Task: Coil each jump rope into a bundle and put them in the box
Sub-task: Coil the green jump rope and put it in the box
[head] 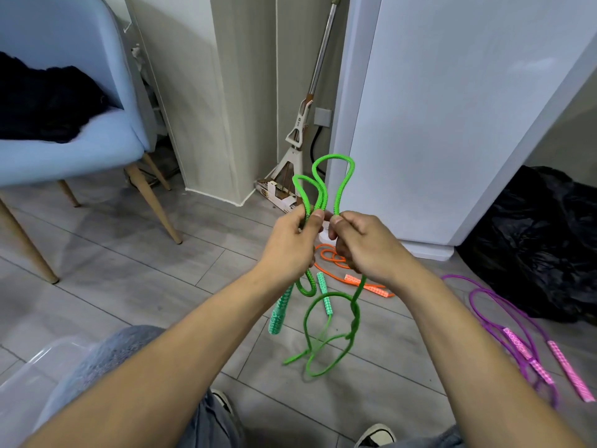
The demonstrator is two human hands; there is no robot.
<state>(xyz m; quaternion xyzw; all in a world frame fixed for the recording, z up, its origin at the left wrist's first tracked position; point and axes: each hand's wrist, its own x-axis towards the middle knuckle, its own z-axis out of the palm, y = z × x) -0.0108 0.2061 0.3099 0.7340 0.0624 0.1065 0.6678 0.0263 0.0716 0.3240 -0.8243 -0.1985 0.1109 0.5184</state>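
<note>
A clear box (pixel 29 363) sits near left on the floor (pixel 135 270); a purple rope (pixel 504 321) lies near right, an orange rope (pixel 336 263) farther off. Left hand (pixel 290 244) and right hand (pixel 358 244) both pinch the green rope (pixel 336 176), loops above, handles dangling below.

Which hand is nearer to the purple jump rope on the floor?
Right. The right hand holds the green rope just left of the purple jump rope; the left hand sits farther left, beyond the right one.
</note>
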